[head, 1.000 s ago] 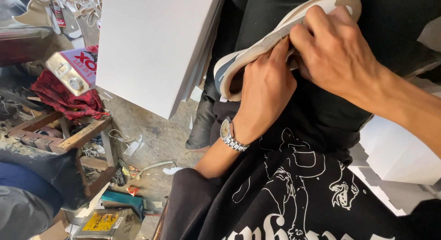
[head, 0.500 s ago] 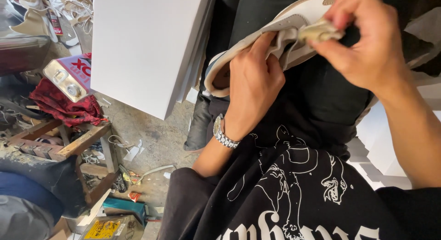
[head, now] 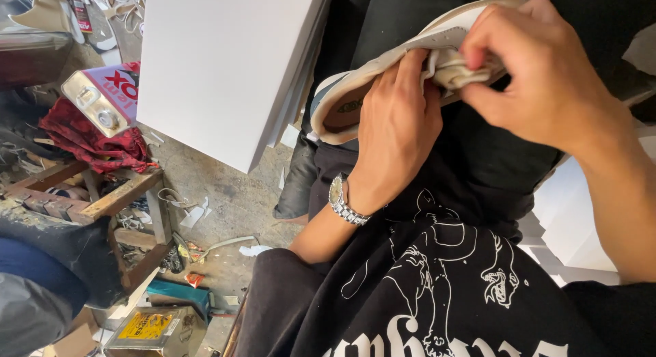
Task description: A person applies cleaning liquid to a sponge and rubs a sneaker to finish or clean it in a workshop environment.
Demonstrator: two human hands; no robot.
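Note:
A beige and white shoe (head: 383, 63) lies tilted across my lap, opening toward the left. My left hand (head: 396, 138), with a metal watch on its wrist, grips the shoe's side from below. My right hand (head: 540, 70) pinches a crumpled beige wad of material (head: 454, 69) at the shoe's upper, fingers closed on it. My black printed shirt (head: 444, 289) fills the lower part of the view.
A stack of large white boards (head: 225, 63) leans at the upper left. A metal can (head: 102, 97) and a red cloth (head: 89, 142) rest on a rough wooden stand (head: 116, 196). Scraps litter the concrete floor (head: 225, 200); a yellow tin (head: 154, 330) sits below.
My right hand has lifted off the shoe's upper, pulled out a crumpled wad, and now presses it against the shoe. The left hand keeps its grip.

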